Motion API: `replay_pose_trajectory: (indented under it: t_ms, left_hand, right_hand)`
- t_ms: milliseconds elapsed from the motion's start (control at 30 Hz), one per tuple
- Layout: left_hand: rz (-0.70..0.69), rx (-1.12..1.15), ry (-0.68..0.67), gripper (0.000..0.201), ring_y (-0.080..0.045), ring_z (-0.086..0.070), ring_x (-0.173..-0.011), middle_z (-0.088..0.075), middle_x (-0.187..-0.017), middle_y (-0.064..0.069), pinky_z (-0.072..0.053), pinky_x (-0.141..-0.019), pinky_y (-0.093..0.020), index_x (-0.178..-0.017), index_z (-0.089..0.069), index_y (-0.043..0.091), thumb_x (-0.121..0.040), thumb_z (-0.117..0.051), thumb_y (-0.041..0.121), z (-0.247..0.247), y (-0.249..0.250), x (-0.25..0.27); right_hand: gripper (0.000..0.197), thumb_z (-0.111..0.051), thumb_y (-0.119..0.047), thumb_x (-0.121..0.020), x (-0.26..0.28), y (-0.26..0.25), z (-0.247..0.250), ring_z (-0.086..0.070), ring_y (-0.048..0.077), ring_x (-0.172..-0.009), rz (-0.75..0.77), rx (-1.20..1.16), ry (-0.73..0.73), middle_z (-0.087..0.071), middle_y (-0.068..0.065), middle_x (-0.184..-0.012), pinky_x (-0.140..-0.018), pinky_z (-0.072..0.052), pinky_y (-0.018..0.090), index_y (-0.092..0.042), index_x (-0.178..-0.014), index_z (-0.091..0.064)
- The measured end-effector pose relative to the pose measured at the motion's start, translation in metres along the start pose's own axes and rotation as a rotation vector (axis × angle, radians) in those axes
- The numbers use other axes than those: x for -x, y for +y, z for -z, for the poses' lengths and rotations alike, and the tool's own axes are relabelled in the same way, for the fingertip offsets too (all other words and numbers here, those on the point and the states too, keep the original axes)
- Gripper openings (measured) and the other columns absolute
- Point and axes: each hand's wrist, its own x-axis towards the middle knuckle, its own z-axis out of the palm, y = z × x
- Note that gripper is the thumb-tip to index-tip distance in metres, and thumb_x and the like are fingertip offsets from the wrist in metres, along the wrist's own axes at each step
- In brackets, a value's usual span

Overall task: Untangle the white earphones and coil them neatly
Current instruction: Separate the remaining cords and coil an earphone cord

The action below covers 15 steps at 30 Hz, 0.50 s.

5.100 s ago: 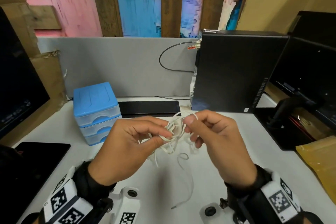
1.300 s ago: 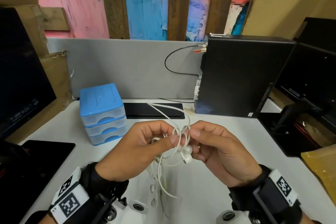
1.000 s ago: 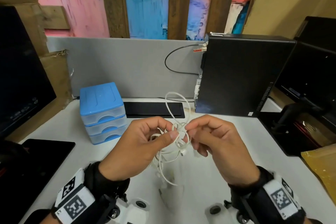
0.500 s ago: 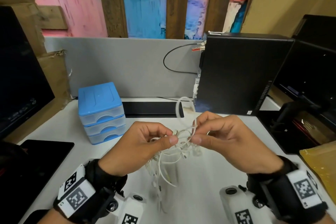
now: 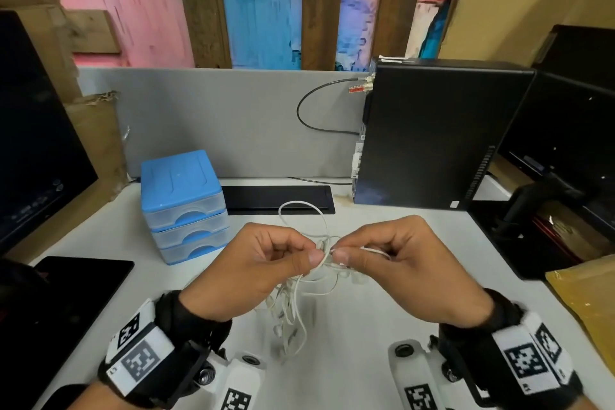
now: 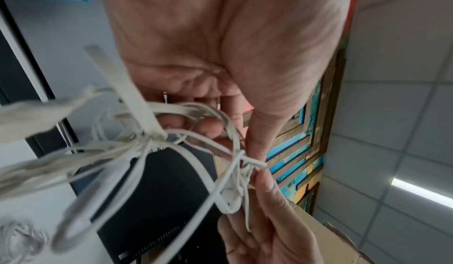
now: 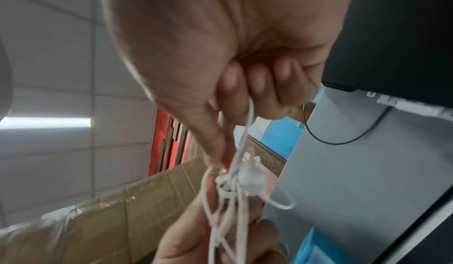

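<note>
I am still on the untangling step. My left hand (image 5: 263, 271) and right hand (image 5: 404, 268) each pinch the white earphones (image 5: 301, 289) at a knot, held up above the worktop (image 5: 366, 316). Next I think I must gently pull 1 loop free.

Left hand (image 5: 263, 271) bare; black wrist strap (image 5: 186, 319) behind it, white band (image 5: 139, 354) with black square-pattern markers. Right hand (image 5: 407, 271) bare; same black strap (image 5: 499, 313), white marker band (image 5: 529, 356). White camera housings (image 5: 414, 373) under both wrists, round dark lenses, printed marker tags.
</note>
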Motion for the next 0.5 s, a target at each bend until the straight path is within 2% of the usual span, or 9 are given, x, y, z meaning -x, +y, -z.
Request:
replay_pose_trajectory:
  t_ms: [33,67,133,167,200,267,333,433,500]
  left_hand:
    - [0.006,0.002,0.011,0.011,-0.005,-0.056,-0.059,-0.067,-0.064,0.004,-0.045,-0.059,-0.017,-0.077,-0.080,0.018,-0.076,-0.072,0.026,0.000,0.000,0.000]
    - [0.015,0.006,0.025,0.011,-0.004,-0.056,-0.059,-0.067,-0.064,0.005,-0.045,-0.058,-0.016,-0.076,-0.080,0.021,-0.075,-0.072,0.028,0.001,0.000,-0.001]
    - [0.030,-0.003,0.054,0.011,-0.002,-0.059,-0.060,-0.069,-0.066,0.006,-0.045,-0.057,-0.014,-0.076,-0.080,0.024,-0.075,-0.071,0.030,0.004,0.000,-0.002]
    - [0.036,-0.014,0.064,0.011,-0.002,-0.060,-0.061,-0.070,-0.068,0.005,-0.046,-0.057,-0.014,-0.077,-0.080,0.024,-0.075,-0.072,0.030,0.005,0.001,-0.002]
    - [0.037,-0.025,0.071,0.011,-0.001,-0.061,-0.061,-0.072,-0.069,0.005,-0.046,-0.058,-0.013,-0.079,-0.080,0.023,-0.075,-0.072,0.029,0.006,0.002,-0.002]
    - [0.033,-0.057,0.086,0.013,-0.002,-0.064,-0.064,-0.075,-0.073,0.004,-0.048,-0.061,-0.012,-0.083,-0.080,0.019,-0.075,-0.072,0.028,0.008,0.002,-0.002]
    - [0.023,-0.082,0.093,0.016,-0.005,-0.067,-0.070,-0.077,-0.079,0.000,-0.051,-0.067,-0.015,-0.083,-0.081,0.019,-0.075,-0.073,0.030,0.010,0.002,-0.002]
    - [0.008,-0.110,0.099,0.018,-0.006,-0.068,-0.072,-0.077,-0.080,0.000,-0.051,-0.070,-0.016,-0.084,-0.080,0.017,-0.075,-0.073,0.030,0.011,0.002,-0.001]
    - [-0.005,-0.148,0.085,0.018,-0.004,-0.069,-0.073,-0.077,-0.080,0.002,-0.051,-0.070,-0.015,-0.086,-0.079,0.016,-0.075,-0.073,0.029,0.010,0.003,-0.001]
  right_hand:
    - [0.007,-0.074,-0.025,-0.088,-0.001,0.001,-0.001,-0.063,0.037,-0.066,0.037,0.030,0.081,-0.074,0.007,-0.073,-0.061,-0.055,0.044,-0.025,-0.086,-0.081]
    - [0.010,-0.073,-0.021,-0.089,-0.003,0.002,-0.001,-0.064,0.032,-0.068,0.081,0.090,0.217,-0.074,0.004,-0.075,-0.062,-0.055,0.041,-0.025,-0.084,-0.080]
    - [0.014,-0.069,-0.012,-0.090,-0.008,0.006,0.002,-0.063,0.015,-0.067,0.120,0.182,0.538,-0.071,-0.003,-0.075,-0.058,-0.051,0.027,-0.019,-0.080,-0.076]
    - [0.016,-0.066,-0.010,-0.092,-0.010,0.007,0.004,-0.062,0.010,-0.068,0.094,0.139,0.633,-0.070,-0.003,-0.075,-0.058,-0.049,0.022,-0.015,-0.079,-0.073]
    - [0.018,-0.062,-0.007,-0.094,-0.011,0.006,0.007,-0.063,0.009,-0.070,0.047,0.019,0.652,-0.071,-0.002,-0.075,-0.062,-0.049,0.022,-0.012,-0.079,-0.071]
    - [0.019,-0.052,0.001,-0.096,-0.012,0.002,0.012,-0.067,0.016,-0.074,-0.091,-0.391,0.508,-0.071,0.008,-0.079,-0.070,-0.051,0.029,-0.006,-0.085,-0.067]
    - [0.015,-0.052,0.003,-0.088,-0.010,-0.005,0.016,-0.065,0.024,-0.065,-0.212,-0.665,0.317,-0.067,0.016,-0.079,-0.067,-0.052,0.032,-0.003,-0.093,-0.065]
    - [0.017,-0.062,-0.012,-0.078,-0.007,-0.010,0.016,-0.049,0.018,-0.050,-0.252,-0.511,0.144,-0.061,0.012,-0.066,-0.048,-0.039,0.021,-0.008,-0.092,-0.071]
    - [0.022,-0.081,-0.029,-0.080,-0.005,-0.010,0.013,-0.041,0.013,-0.049,-0.231,-0.290,0.116,-0.051,0.006,-0.055,-0.048,-0.033,0.018,-0.014,-0.094,-0.074]
